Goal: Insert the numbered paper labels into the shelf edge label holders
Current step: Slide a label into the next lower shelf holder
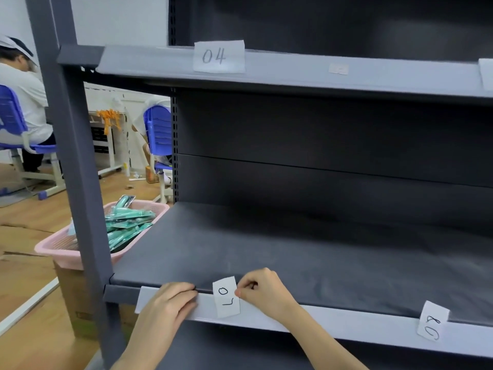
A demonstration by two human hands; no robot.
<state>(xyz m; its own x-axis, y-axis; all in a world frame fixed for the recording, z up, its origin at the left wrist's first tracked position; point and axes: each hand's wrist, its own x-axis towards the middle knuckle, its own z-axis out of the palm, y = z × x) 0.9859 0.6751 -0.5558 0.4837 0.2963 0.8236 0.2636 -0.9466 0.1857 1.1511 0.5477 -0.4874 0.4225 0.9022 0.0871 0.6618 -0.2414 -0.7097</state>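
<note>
A white paper label marked "07" (226, 297) stands turned sideways in the label holder strip (346, 324) along the lower shelf's front edge. My right hand (262, 291) pinches the label's right edge between thumb and fingers. My left hand (166, 303) lies over the strip just left of the label, fingers hooked on its top lip. Farther right on the same strip sits another label, "08" (432, 321), also sideways. The upper shelf's strip (293, 72) carries a label "04" (219, 56) upright, and a white label edge (486, 74) shows at the far right.
The dark shelf board (266, 247) behind the strip is bare. A grey upright post (80, 169) stands at left. Beside it a pink basket (61, 252) of green packets rests on a cardboard box. Seated people on blue chairs (157, 129) are in the background.
</note>
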